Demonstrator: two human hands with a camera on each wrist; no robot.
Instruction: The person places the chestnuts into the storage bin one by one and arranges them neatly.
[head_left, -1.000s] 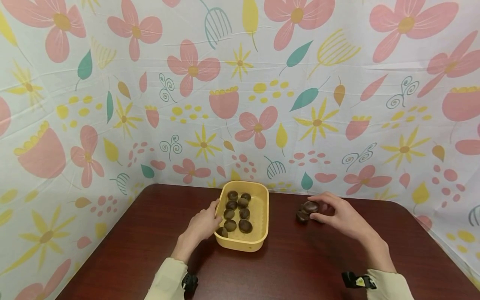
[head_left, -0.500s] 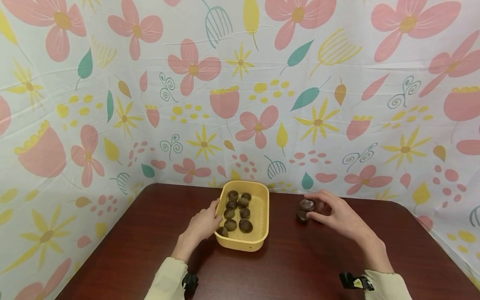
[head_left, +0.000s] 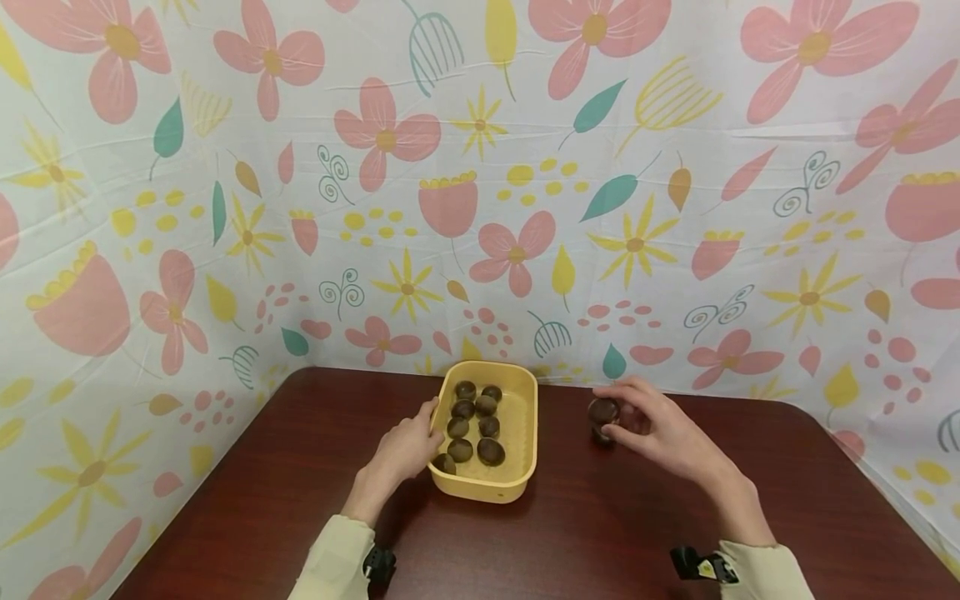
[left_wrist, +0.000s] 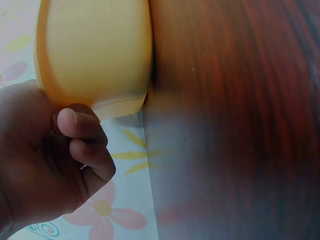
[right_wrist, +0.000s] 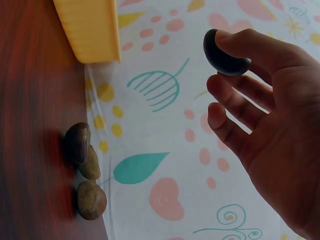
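My right hand point(head_left: 667, 429) pinches a dark, smooth stone point(head_left: 603, 410) between thumb and fingers. In the right wrist view this dark stone point(right_wrist: 225, 57) is held up, apart from the table. Several loose stones lie on the table below; that view shows a dark stone point(right_wrist: 77, 143), a brownish stone point(right_wrist: 90, 165) and a rounder brown stone point(right_wrist: 91, 200). From the head only part of one stone point(head_left: 602, 436) shows under the held one. My left hand point(head_left: 405, 450) grips the left rim of a yellow plastic tray point(head_left: 517, 433), its fingers curled in the left wrist view.
Inside the tray, several dark stones point(head_left: 491, 452) sit in two rough columns along the left and middle. A dark red-brown wooden table point(head_left: 585, 533) carries everything. Behind it hangs a white cloth point(head_left: 480, 250) with printed flowers, close to the table's far edge.
My right hand has lifted the dark stone from the others and moved slightly left with it. The left hand and the tray have stayed put.
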